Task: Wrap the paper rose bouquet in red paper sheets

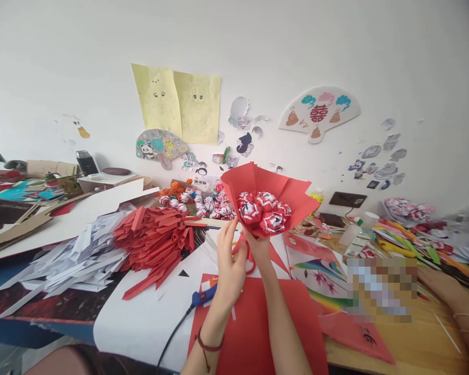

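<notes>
A bouquet of folded red-and-white paper flowers [273, 221], wrapped in red paper [293, 190], is held upright above the table. My right hand [259, 247] is closed round its base. At the wrapper's lower left edge is my left hand [232, 255], its fingers apart, with fingertips near the paper. Red-handled scissors [250, 266] lie just behind my hands. Below my forearms is a large red sheet [258, 323], and a blue glue gun [204, 296] with a black cord rests at its left edge.
Piles of white paper strips [89, 255] and folded red strips [154, 239] cover the left side. More paper flowers [203, 203] stand by the wall. At the right are a bottle [355, 242], coloured strips and another person's arm [449, 297].
</notes>
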Motion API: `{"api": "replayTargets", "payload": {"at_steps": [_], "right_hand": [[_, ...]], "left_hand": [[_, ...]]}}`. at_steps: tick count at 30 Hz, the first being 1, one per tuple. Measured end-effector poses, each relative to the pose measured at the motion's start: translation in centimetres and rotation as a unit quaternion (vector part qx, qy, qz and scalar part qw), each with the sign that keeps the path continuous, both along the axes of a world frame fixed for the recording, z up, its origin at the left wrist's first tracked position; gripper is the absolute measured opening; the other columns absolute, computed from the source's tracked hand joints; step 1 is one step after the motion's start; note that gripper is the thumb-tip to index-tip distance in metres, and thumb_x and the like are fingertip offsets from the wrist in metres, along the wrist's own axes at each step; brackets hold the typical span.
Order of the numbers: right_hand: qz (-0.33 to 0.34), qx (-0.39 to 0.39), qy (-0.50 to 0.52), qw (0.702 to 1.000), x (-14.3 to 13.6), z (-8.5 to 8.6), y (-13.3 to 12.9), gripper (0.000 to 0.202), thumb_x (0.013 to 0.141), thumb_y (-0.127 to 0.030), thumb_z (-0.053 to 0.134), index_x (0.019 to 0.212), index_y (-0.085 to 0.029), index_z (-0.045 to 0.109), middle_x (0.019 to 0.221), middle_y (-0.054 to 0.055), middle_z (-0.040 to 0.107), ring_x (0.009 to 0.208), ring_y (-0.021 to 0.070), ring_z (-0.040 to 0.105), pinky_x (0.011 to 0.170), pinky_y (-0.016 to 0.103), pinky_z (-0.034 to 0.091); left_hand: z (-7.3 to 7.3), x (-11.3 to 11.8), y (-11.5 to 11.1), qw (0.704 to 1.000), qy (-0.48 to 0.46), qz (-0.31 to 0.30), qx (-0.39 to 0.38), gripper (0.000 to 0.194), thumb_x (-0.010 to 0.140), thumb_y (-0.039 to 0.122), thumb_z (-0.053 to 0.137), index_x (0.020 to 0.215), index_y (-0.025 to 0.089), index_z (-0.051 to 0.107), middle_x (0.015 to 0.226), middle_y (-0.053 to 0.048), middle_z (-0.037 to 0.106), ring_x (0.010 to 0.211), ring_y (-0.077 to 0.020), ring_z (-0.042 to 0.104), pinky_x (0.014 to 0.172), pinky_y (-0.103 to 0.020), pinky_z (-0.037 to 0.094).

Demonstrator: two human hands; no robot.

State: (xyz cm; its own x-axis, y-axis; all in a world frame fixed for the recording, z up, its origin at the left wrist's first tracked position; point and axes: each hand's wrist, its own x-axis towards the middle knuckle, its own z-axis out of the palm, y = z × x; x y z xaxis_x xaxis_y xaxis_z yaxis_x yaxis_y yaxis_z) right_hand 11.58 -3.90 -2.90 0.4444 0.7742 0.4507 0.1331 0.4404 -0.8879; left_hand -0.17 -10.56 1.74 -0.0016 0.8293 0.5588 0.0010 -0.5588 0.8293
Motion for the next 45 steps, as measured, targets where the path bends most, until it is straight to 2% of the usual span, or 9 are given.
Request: {"api": "replayTargets", "payload": {"at_steps": [4, 8, 13, 16, 20, 28, 33, 42, 45], "right_hand": [[0.002, -0.004, 0.011, 1.0, 0.0, 0.5, -0.3, 0.033, 0.073, -0.041, 0.07, 0.094, -0.016, 0.064, 0.092, 0.01, 0.07, 0.083, 0.0241, 0.063, 0.08, 0.041, 0.052], [0.002, -0.009, 0.015, 1.0, -0.2, 0.8, -0.5, 0.028, 0.073, -0.039, 0.07, 0.088, -0.016, 0.065, 0.088, 0.009, 0.071, 0.082, 0.0242, 0.064, 0.081, 0.041, 0.052], [0.002, 0.001, 0.013, 1.0, -0.4, 0.8, -0.7, 0.031, 0.073, -0.039, 0.07, 0.093, -0.017, 0.065, 0.095, 0.009, 0.071, 0.086, 0.0233, 0.064, 0.081, 0.039, 0.053], [-0.013, -0.016, 0.007, 1.0, -0.4, 0.6, -0.7, 0.029, 0.072, -0.041, 0.071, 0.087, -0.016, 0.066, 0.091, 0.01, 0.072, 0.087, 0.0248, 0.064, 0.083, 0.04, 0.052], [-0.02, -0.034, 0.009, 0.999, -0.3, 0.5, -0.8, 0.031, 0.071, -0.044, 0.072, 0.083, -0.016, 0.067, 0.091, 0.011, 0.072, 0.089, 0.0262, 0.064, 0.082, 0.04, 0.053], [-0.015, -0.038, 0.013, 0.999, -0.4, 0.7, -1.0, 0.031, 0.072, -0.042, 0.072, 0.088, -0.016, 0.065, 0.098, 0.011, 0.071, 0.093, 0.0253, 0.063, 0.084, 0.039, 0.053], [-0.016, -0.039, 0.006, 0.999, -0.4, 0.7, -1.0, 0.035, 0.072, -0.04, 0.072, 0.098, -0.018, 0.065, 0.095, 0.008, 0.07, 0.088, 0.0243, 0.063, 0.082, 0.039, 0.053], [-0.011, -0.043, 0.011, 0.999, -0.7, 0.5, -1.0, 0.027, 0.071, -0.04, 0.073, 0.082, -0.016, 0.066, 0.089, 0.009, 0.071, 0.087, 0.025, 0.064, 0.079, 0.038, 0.053], [0.002, -0.042, 0.004, 0.999, -0.6, 0.4, -0.9, 0.026, 0.071, -0.04, 0.072, 0.081, -0.017, 0.066, 0.09, 0.009, 0.071, 0.086, 0.0244, 0.063, 0.079, 0.038, 0.053]], "left_hand": [[0.1, 0.2, -0.1, 0.999, 0.026, 0.018, 0.012, 0.051, 0.093, 0.019, 0.045, 0.142, 0.032, 0.041, 0.148, -0.007, 0.04, 0.137, -0.0234, 0.035, 0.11, -0.045, 0.035], [0.2, 0.2, -0.2, 0.994, 0.066, 0.057, 0.058, 0.049, 0.094, 0.02, 0.044, 0.142, 0.03, 0.04, 0.146, -0.009, 0.04, 0.136, -0.0238, 0.036, 0.112, -0.047, 0.031], [0.0, 0.1, -0.4, 0.988, 0.097, 0.086, 0.087, 0.05, 0.096, 0.02, 0.042, 0.145, 0.03, 0.036, 0.144, -0.01, 0.042, 0.134, -0.0246, 0.037, 0.109, -0.046, 0.035], [-0.2, 0.2, -0.6, 0.986, 0.096, 0.096, 0.1, 0.05, 0.096, 0.021, 0.042, 0.145, 0.029, 0.035, 0.142, -0.011, 0.043, 0.133, -0.0255, 0.039, 0.108, -0.047, 0.036], [-0.2, 0.3, -0.7, 0.984, 0.096, 0.105, 0.104, 0.05, 0.096, 0.02, 0.042, 0.145, 0.028, 0.036, 0.143, -0.011, 0.042, 0.134, -0.0253, 0.038, 0.109, -0.046, 0.036], [0.1, 0.7, -1.1, 0.985, 0.086, 0.119, 0.095, 0.049, 0.095, 0.018, 0.041, 0.143, 0.028, 0.037, 0.142, -0.012, 0.041, 0.135, -0.026, 0.036, 0.107, -0.046, 0.037], [0.1, 0.8, -1.1, 0.984, 0.073, 0.13, 0.095, 0.047, 0.095, 0.018, 0.042, 0.141, 0.027, 0.04, 0.141, -0.012, 0.043, 0.134, -0.0262, 0.037, 0.107, -0.046, 0.036], [-0.3, 0.4, -0.7, 0.98, 0.086, 0.132, 0.12, 0.05, 0.095, 0.018, 0.04, 0.144, 0.027, 0.036, 0.138, -0.012, 0.045, 0.13, -0.0251, 0.04, 0.107, -0.045, 0.038], [-0.2, 0.3, -0.7, 0.979, 0.09, 0.132, 0.123, 0.05, 0.095, 0.019, 0.041, 0.144, 0.027, 0.036, 0.138, -0.013, 0.044, 0.131, -0.0253, 0.04, 0.107, -0.045, 0.037]]}}
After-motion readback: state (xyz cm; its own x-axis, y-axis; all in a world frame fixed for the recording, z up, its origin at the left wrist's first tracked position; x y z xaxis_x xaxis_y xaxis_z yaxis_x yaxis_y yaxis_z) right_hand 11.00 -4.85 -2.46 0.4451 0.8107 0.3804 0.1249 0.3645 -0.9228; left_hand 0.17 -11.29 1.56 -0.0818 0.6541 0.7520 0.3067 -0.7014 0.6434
